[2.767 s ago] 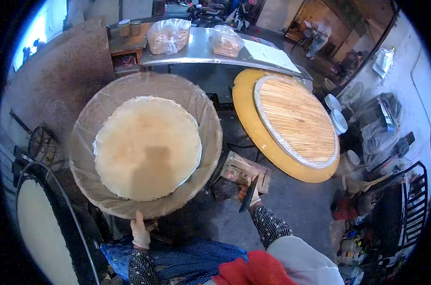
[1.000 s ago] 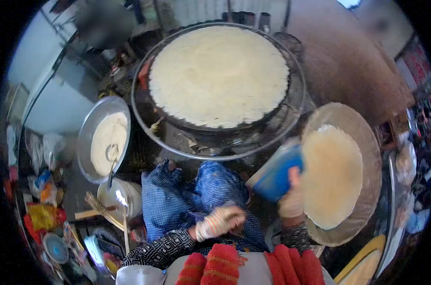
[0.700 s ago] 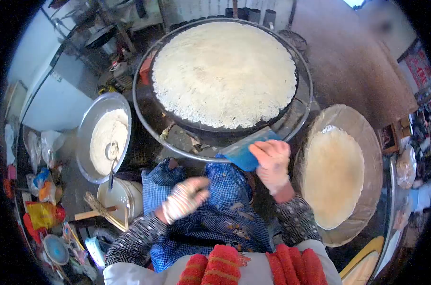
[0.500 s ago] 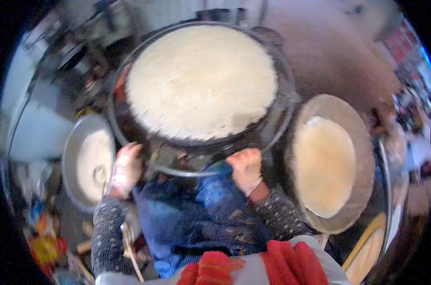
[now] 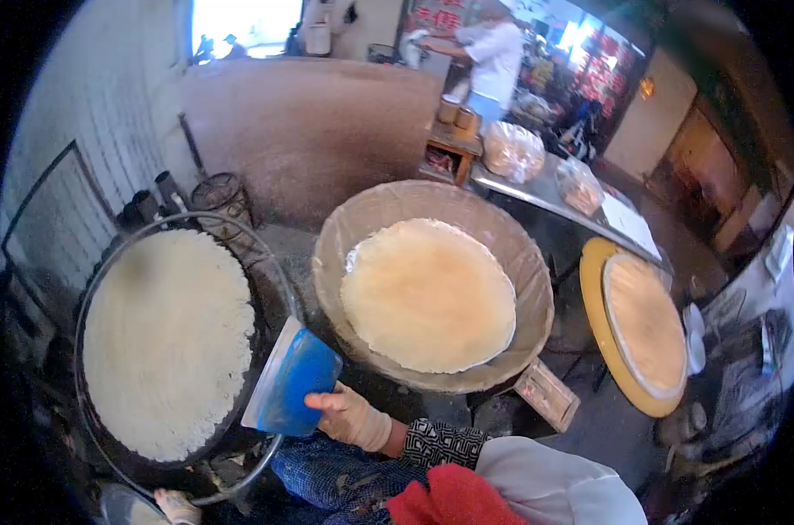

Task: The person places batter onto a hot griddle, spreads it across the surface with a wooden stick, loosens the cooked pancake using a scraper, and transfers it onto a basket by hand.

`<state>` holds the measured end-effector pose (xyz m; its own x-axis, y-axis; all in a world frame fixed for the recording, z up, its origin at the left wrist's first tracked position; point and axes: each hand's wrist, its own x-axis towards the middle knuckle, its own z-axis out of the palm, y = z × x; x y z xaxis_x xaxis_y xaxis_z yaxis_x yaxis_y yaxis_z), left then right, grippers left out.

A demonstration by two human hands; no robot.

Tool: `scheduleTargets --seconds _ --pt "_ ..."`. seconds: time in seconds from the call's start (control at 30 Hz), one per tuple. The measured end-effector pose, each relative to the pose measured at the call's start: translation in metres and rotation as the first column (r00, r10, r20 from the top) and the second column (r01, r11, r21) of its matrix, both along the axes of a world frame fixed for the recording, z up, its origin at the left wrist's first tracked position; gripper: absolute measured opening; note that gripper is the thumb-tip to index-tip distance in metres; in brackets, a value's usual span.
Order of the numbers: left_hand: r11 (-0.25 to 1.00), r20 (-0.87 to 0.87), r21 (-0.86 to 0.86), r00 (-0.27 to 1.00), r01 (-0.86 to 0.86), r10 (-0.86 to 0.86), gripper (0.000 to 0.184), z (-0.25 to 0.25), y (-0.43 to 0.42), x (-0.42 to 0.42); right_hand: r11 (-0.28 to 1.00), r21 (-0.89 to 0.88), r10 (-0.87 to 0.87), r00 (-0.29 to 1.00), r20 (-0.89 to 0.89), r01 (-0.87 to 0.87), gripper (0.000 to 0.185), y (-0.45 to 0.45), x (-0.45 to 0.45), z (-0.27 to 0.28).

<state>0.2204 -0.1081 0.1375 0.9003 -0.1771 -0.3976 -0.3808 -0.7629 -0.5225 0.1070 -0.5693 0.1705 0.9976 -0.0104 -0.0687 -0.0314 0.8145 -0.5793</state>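
Note:
My right hand, in a pale glove, is closed on a blue scraper with a whitish edge. The scraper is held up beside the metal ring that runs around a round griddle. A wide, pale sheet of batter with a ragged edge covers the griddle. At the bottom left, my left hand shows only in part, by the ring and a metal bowl; its fingers cannot be made out. Right of the scraper, a flat golden pancake lies in a round cloth-lined basket.
More flat pancake lies on a round yellow board at the right. Plastic bags rest on a metal table behind. A person in white stands at the back. A wooden block sits below the basket.
My view has swung right, so the griddle now appears at the left and the basket in the middle. My right hand has left the ring's front, and the blue scraper now shows raised in it.

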Motion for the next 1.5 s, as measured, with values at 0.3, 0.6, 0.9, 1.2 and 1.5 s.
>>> scheduleTargets --seconds 0.3,0.6,0.9,1.2,1.5 --pt "0.755 -0.035 -0.655 0.997 0.027 -0.065 0.037 -0.011 -0.243 -0.099 0.993 0.117 0.028 0.960 -0.279 0.005 0.031 -0.052 -0.041 -0.033" --pt "0.194 0.074 -0.976 0.986 0.103 -0.152 0.039 -0.007 -0.298 -0.215 -0.037 -0.674 0.362 0.638 0.679 0.738 0.027 -0.027 0.047 -0.017" --pt "0.241 0.229 -0.960 0.886 0.139 0.403 0.032 0.032 -0.125 -0.182 -0.132 -0.509 0.495 0.501 0.710 0.851 0.013 0.016 0.113 -0.079" --pt "0.383 0.301 -0.924 0.652 0.017 0.696 0.042 -0.011 0.030 -0.101 -0.267 -0.495 0.474 0.560 0.680 0.827 0.009 0.029 0.115 -0.077" --pt "0.867 0.480 -0.495 0.816 -0.051 0.322 0.053 -0.013 0.050 -0.018 -0.359 -0.637 0.469 0.722 0.509 0.682 0.042 0.002 0.111 -0.080"
